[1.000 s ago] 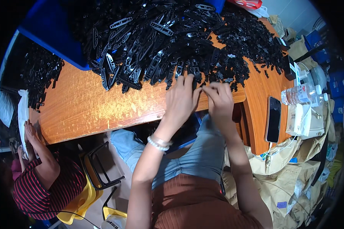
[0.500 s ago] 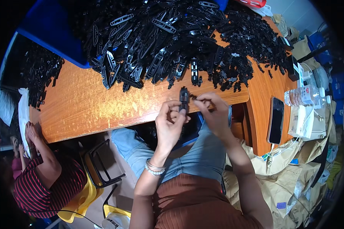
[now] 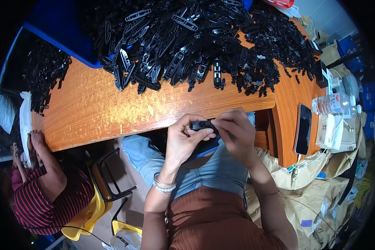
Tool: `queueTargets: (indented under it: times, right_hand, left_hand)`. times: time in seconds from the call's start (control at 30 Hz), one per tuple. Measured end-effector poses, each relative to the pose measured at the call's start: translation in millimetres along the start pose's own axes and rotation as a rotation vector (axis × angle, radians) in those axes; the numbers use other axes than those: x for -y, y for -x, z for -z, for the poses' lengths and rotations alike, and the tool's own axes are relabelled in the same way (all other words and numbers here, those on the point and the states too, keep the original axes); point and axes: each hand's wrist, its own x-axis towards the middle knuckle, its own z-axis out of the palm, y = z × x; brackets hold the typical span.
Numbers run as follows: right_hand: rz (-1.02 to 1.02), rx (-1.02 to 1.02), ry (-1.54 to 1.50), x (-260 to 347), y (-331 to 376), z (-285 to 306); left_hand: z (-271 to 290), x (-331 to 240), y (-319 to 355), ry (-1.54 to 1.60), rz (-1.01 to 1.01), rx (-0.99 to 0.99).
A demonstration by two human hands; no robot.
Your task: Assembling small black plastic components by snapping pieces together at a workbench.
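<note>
My left hand (image 3: pixel 182 141) is closed round a long black plastic part (image 3: pixel 201 124), its thumb pressed along the near side. The part lies crosswise just off the table's front edge, above my lap. At its right end, my right hand (image 3: pixel 237 131) pinches with thumb and forefinger against it. The small black piece seen in these fingers a moment before is hidden between the fingertips. Beyond both hands, a heap of long black plastic parts (image 3: pixel 171 62) covers the back of the table, and a heap of small black pieces (image 3: pixel 275 46) spreads to its right.
A blue bin (image 3: pixel 58 33) leans at the table's (image 3: pixel 91 112) back left. To the right lie a phone (image 3: pixel 303 129) on a cable and a clear bottle (image 3: pixel 331 104). A co-worker in a striped shirt (image 3: pixel 54 200) sits at left. Brown paper packaging (image 3: pixel 296 208) fills the lower right.
The black part has turned from upright to crosswise and come nearer to me. My right hand has moved in from beside it and now touches its right end.
</note>
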Motion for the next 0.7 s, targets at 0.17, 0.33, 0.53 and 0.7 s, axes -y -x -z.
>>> queueTargets:
  times: [0.17,0.33,0.53,0.7]
  right_hand:
    - [0.105,0.084,0.087,-1,-1,5]
    - [-0.596,0.21,-0.358,-6,10,5]
    - [-0.571,0.279,-0.466,-17,18,11]
    - [-0.524,0.502,-0.458,-21,16,10]
  left_hand:
    - [-2,3,2,0.093,0.009,-0.042]
    - [-1,4,3,-0.055,-0.026,-0.046]
    - [9,-8,0,-0.145,0.031,0.087]
    - [5,-7,-38,-0.545,-0.281,-0.072]
